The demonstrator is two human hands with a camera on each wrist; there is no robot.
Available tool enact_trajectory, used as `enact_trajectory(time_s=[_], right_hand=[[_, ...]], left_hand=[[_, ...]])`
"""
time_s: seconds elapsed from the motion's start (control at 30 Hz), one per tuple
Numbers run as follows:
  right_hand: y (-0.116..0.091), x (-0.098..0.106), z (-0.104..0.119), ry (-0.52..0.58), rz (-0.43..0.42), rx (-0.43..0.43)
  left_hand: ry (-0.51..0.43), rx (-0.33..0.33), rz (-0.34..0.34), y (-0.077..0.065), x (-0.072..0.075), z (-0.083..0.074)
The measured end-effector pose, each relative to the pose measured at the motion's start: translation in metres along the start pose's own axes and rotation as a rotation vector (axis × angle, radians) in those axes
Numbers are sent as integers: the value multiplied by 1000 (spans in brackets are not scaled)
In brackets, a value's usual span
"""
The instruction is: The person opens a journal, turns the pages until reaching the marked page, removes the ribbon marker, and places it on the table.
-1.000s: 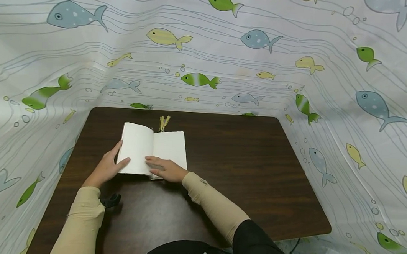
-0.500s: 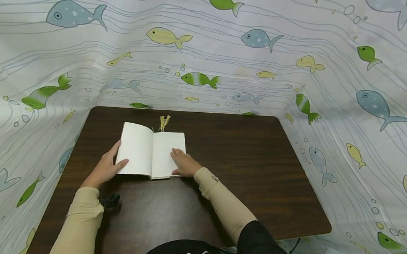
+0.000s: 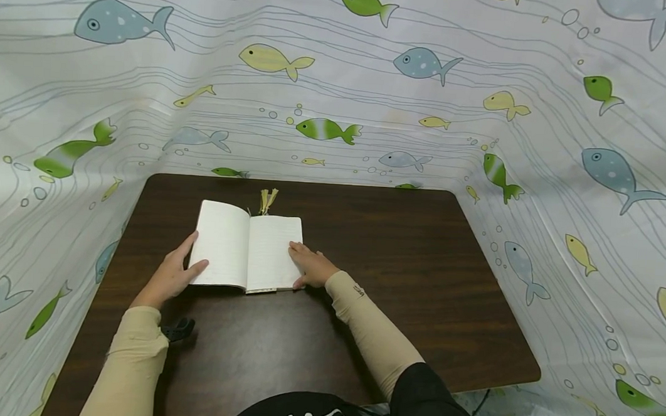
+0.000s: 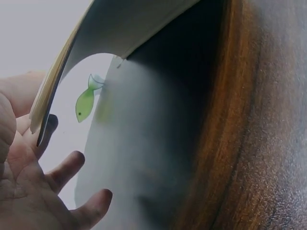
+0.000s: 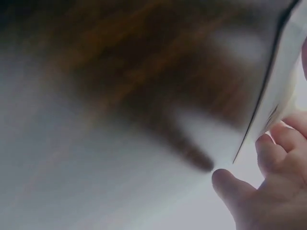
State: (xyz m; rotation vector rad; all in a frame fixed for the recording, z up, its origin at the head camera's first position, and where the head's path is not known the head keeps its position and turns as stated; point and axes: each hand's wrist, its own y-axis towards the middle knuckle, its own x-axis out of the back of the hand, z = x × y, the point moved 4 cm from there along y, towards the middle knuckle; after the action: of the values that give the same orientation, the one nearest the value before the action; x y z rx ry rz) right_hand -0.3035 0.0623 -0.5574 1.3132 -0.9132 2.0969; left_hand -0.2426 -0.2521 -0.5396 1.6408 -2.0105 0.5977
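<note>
An open notebook [image 3: 221, 245] with white pages lies on the left half of the dark wooden table; the right page shows faint lines. My left hand [image 3: 166, 280] holds its left edge, thumb on the page and fingers behind the cover. In the left wrist view, the stack of pages [image 4: 50, 88] is raised off the table between thumb and fingers of that left hand [image 4: 29, 187]. My right hand [image 3: 314, 268] rests on the right page near its outer edge, fingers extended. The right wrist view has that hand [image 5: 278, 187] beside the notebook's edge [image 5: 276, 86], thumb low near the tabletop.
Yellowish ribbon tassels [image 3: 267, 201] stick out from the notebook's top onto the table [image 3: 396, 287]. A black strap piece [image 3: 178, 330] sits at the left wrist. A white curtain [image 3: 339, 95] printed with fish surrounds the table's back and sides.
My right hand has slid rightward from the middle of the notebook to the right page's outer edge, uncovering the lined page. The left hand stays at the left edge.
</note>
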Motion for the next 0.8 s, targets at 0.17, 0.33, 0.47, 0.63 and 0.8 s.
enact_trajectory(time_s=[0.17, 0.33, 0.47, 0.63, 0.8], right_hand=[[5, -1, 0, -119, -77, 3], [6, -4, -2, -116, -131, -12], [6, -6, -4, -93, -178, -46], [9, -5, -6, -89, -212, -126], [9, -3, -6, -54, -221, -160]], left_hand=[[-2, 18, 7, 0, 0, -1], [-6, 6, 3, -1, -1, -1], [0, 6, 3, -2, -1, -1], [1, 19, 12, -1, -2, 0], [2, 22, 12, -1, -2, 0]])
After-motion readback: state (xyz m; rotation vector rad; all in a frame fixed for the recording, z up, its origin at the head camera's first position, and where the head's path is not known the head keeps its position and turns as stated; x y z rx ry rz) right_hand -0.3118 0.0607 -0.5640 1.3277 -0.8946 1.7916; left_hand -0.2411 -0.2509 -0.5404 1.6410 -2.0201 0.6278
